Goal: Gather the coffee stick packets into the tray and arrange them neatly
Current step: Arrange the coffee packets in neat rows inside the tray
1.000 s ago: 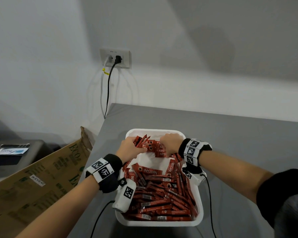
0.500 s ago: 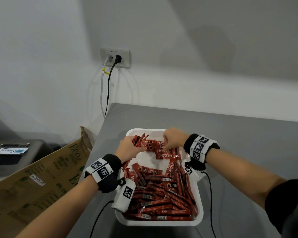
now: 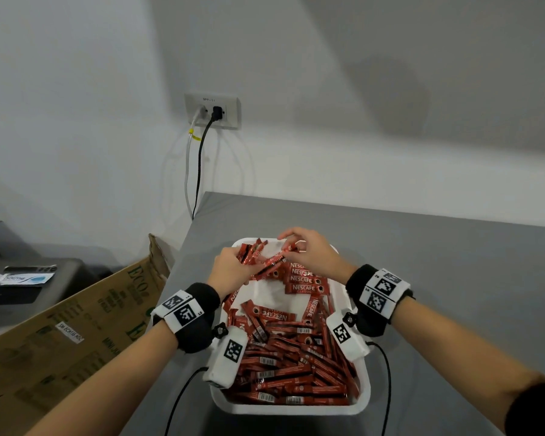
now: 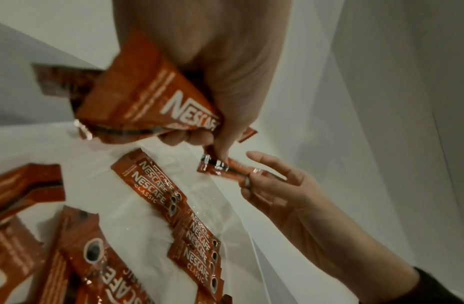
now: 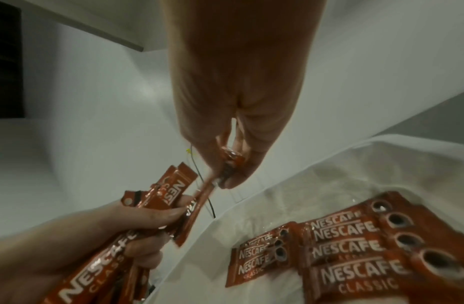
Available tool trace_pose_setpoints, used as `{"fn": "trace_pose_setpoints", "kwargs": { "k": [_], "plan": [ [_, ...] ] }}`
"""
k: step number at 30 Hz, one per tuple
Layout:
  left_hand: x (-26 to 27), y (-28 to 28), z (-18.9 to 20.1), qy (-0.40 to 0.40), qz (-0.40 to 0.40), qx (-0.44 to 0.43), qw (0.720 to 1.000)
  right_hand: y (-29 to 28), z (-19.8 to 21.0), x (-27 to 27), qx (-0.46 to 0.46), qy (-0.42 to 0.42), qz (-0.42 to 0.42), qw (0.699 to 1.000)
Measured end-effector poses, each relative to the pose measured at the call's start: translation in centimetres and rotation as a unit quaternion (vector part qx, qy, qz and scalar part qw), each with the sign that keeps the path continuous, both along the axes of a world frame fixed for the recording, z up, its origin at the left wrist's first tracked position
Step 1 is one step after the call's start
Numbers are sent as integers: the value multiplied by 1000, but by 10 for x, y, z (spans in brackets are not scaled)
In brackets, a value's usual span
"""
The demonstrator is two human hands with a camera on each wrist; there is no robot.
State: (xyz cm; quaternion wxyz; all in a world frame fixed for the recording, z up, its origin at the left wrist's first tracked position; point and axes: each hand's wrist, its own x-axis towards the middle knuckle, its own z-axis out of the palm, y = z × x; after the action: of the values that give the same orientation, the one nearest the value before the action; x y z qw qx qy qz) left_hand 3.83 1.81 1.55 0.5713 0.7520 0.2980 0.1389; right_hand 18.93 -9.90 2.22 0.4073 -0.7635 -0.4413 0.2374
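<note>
A white tray (image 3: 364,401) on the grey table holds a loose heap of red coffee stick packets (image 3: 296,366) at its near end. Several packets lie in a neat row (image 3: 304,280) at the far right of the tray, labels up. My left hand (image 3: 233,269) grips a bunch of packets (image 4: 150,102) above the tray's far left. My right hand (image 3: 309,250) pinches one end of a single packet (image 3: 277,258) between thumb and fingers; its other end is still at the left hand's bunch (image 5: 171,207).
A cardboard box (image 3: 76,325) stands left of the table (image 3: 453,265). A wall socket (image 3: 213,110) with two cables hangs behind the table's far left corner. A black device (image 3: 22,287) sits at the far left.
My right hand left the laid row, rose toward the tray's far edge and took hold of one packet from the left hand's bunch. The left hand stayed in place.
</note>
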Motion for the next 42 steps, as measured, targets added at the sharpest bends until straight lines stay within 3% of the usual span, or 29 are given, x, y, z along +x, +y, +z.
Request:
{"fn": "trace_pose_setpoints", "kwargs": {
  "k": [2, 4, 8, 11, 14, 17, 21, 24, 27, 30, 32, 36, 42],
  "plan": [
    [-2, 4, 2, -39, 46, -34, 998, -4, 0, -1, 64, 144, -24, 987],
    [-3, 4, 5, -70, 60, -85, 992, -5, -1, -5, 91, 194, -17, 977],
    [3, -3, 12, -81, 25, -41, 996, -2, -9, -20, 103, 44, -9, 994],
    [9, -8, 13, -69, 26, -20, 997, -1, -7, -27, 127, -44, -18, 991],
    [17, -17, 14, -57, 49, 24, 997, 3, -3, -28, 80, -197, 7, 977],
    [21, -21, 11, -47, 90, 22, 995, 6, -1, -24, 10, -310, -7, 951],
    [16, -14, 16, -68, 62, -145, 985, 1, -1, -22, -121, -486, -2, 865],
    [13, -13, 18, -35, 33, -106, 993, 3, -4, -23, -147, -539, -8, 830],
    [10, -9, 14, -4, 27, -50, 998, 0, -3, -16, -139, -483, 52, 863],
    [4, 0, 12, 6, 39, -13, 999, -8, 2, -4, -150, -309, 108, 933],
    [0, 3, 12, 15, 33, 9, 999, -12, 4, 2, -109, -234, 118, 959],
    [1, 6, 8, 28, 31, 37, 998, -10, 2, 2, -92, -203, 125, 967],
    [3, 11, 3, 43, 88, 109, 989, 10, -12, -5, -149, -198, 108, 963]
  ]
}}
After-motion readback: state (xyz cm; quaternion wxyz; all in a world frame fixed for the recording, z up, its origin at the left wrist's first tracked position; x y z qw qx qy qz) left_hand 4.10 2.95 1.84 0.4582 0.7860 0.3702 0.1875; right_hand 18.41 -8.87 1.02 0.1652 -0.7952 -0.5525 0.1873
